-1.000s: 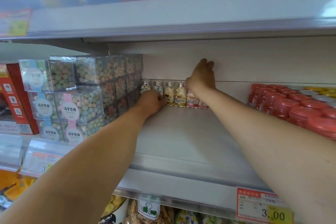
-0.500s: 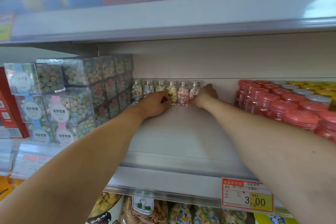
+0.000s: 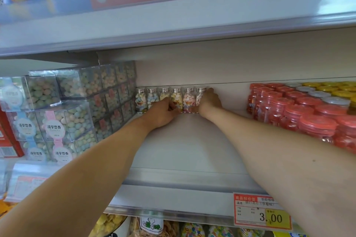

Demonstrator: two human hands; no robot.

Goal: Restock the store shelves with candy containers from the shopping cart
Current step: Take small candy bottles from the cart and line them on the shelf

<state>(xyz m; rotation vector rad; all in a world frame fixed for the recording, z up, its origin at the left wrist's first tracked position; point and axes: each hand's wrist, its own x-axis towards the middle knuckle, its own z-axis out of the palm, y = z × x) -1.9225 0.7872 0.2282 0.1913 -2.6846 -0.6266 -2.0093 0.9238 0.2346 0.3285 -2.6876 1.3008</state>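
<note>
Six small candy bottles with silver screw caps stand upright in a single row at the very back of the white shelf, touching one another, their pastel sweets showing through the clear sides. Both bare arms reach deep into the shelf towards them. The left hand lies palm down in front of the middle of the row, its fingers bent so that the tips meet the lower parts of the third and fourth bottles; whether they pinch a bottle or only press against it cannot be told. The right hand sits at the right end of the row, cupped against the rightmost bottle, with one fingertip up beside its cap; the thumb is hidden, so a firm grip cannot be confirmed. To the left of the bottles, clear boxes of pastel candy are stacked three high, just beside the row. Well to the right stand red-lidded tubs, with yellow-lidded tubs behind them. A price tag reading 3.00 is fixed to the shelf's front edge.
</note>
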